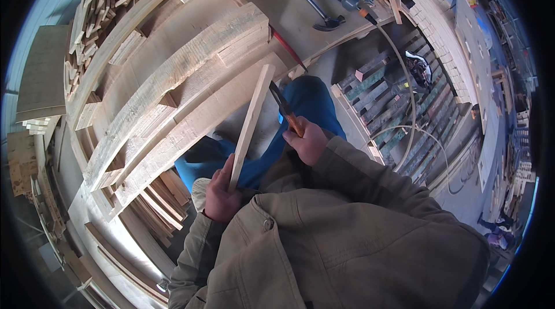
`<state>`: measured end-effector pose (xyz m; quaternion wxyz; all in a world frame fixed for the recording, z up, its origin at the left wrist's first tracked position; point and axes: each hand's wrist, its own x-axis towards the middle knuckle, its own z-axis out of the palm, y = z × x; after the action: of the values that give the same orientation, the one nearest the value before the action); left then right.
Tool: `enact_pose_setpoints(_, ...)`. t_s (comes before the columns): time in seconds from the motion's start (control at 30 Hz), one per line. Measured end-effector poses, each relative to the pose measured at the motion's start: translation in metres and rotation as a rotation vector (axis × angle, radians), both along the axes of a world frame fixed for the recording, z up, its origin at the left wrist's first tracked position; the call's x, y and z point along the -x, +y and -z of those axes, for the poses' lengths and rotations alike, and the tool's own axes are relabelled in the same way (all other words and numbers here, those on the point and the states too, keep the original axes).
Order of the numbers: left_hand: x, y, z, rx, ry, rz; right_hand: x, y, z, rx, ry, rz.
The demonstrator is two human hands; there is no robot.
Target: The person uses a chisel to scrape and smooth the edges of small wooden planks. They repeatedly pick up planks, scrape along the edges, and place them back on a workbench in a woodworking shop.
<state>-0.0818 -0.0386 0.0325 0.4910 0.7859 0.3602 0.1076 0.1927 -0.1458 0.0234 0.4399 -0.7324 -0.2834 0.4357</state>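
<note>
Head view | we grip a long, pale, squared wooden stick (251,127) in our left hand (223,194) | our right hand (309,143), closed, holds a brown-handled dark metal tool (295,125) | ahead-left of both hands, a pale, curved timber frame (193,57)

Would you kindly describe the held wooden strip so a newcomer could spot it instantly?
Find the big wooden frame at upper left. Below its right end, the left hand grips a slim pale strip; unlike the frame's timbers, it is handheld.

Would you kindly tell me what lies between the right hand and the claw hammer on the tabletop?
In the head view, a blue-trousered knee, then some tabletop, lies between the right hand and the claw hammer.
</note>
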Motion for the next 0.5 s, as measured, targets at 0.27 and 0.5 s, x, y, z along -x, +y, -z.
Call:
enact_pose_setpoints(0.27,-0.023,-0.003,0.023,0.431,-0.338,-0.047,0.026,0.052,-0.024,-0.271,0.412,0.085)
enact_pose_setpoints(0.5,-0.017,-0.001,0.023,0.439,-0.329,-0.066,0.009,0.051,-0.022,-0.271,0.244,0.016)
